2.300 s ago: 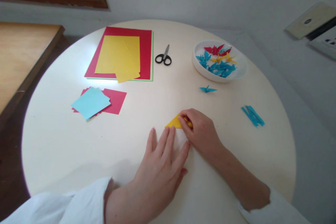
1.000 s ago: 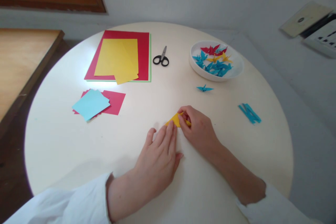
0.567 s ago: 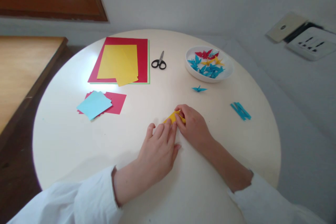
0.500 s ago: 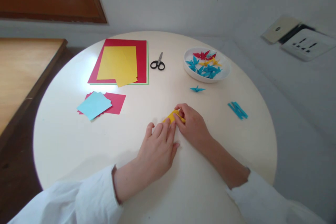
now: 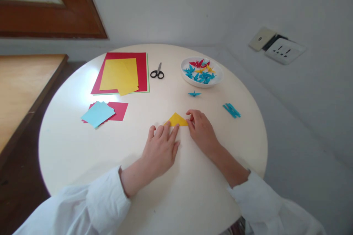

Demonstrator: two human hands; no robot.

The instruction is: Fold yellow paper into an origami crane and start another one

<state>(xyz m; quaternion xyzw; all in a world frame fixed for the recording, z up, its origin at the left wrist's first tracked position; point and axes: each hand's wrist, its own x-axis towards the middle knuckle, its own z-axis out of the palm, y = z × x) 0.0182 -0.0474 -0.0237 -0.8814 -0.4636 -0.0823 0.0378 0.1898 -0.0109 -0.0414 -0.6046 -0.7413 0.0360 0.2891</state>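
Note:
A small sheet of yellow origami paper [image 5: 177,119], folded into a triangle with its peak pointing away from me, lies on the white table. My left hand [image 5: 161,145] is open, its fingertips resting on the paper's lower left edge and holding it flat. At the right corner, my right hand [image 5: 202,130] pinches the paper between thumb and fingers. Beyond my right hand sits a blue paper crane [image 5: 194,94]. Several blue, red and yellow cranes fill a white bowl [image 5: 202,85] farther back.
Black-handled scissors [image 5: 157,73] lie beside large yellow sheets [image 5: 118,75] on red sheets [image 5: 142,73]. Nearer are light-blue squares [image 5: 98,114] over red squares [image 5: 120,111]. Blue paper strips [image 5: 232,110] lie at the right. A wall socket [image 5: 285,50] is beyond the table.
The yellow paper now lies flat as a triangle, where before its right side was lifted and curled in my right hand. The camera view has shifted somewhat.

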